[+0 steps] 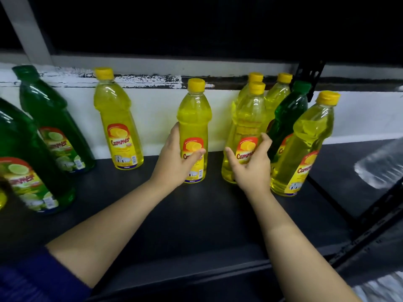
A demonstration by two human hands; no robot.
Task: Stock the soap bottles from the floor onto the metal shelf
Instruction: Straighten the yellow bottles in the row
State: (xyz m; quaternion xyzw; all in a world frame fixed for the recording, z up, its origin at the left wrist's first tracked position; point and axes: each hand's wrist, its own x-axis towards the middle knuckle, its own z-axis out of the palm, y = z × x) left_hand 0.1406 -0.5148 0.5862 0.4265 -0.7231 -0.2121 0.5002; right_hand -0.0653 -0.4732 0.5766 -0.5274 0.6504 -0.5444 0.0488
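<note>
Several yellow and green soap bottles stand on the dark metal shelf (pixel 196 219). My left hand (pixel 174 162) grips a yellow bottle (pixel 194 118) standing upright at the shelf's middle, thumb across its label. My right hand (pixel 250 166) wraps its fingers around the lower part of another yellow bottle (pixel 248 118) at the front of a tight cluster on the right. In that cluster stand two more yellow bottles (pixel 277 94) behind, a green bottle (pixel 290 114), and a yellow bottle (pixel 309 140) nearest the right edge. A lone yellow bottle (pixel 117 118) stands left of middle.
Two large green bottles (pixel 52 118) (pixel 24 162) stand at the left, close to the front. A white wall (pixel 157 112) backs the shelf. A black upright post (pixel 309 75) rises at the back right. Clear plastic wrap (pixel 381 166) lies beyond the shelf's right edge.
</note>
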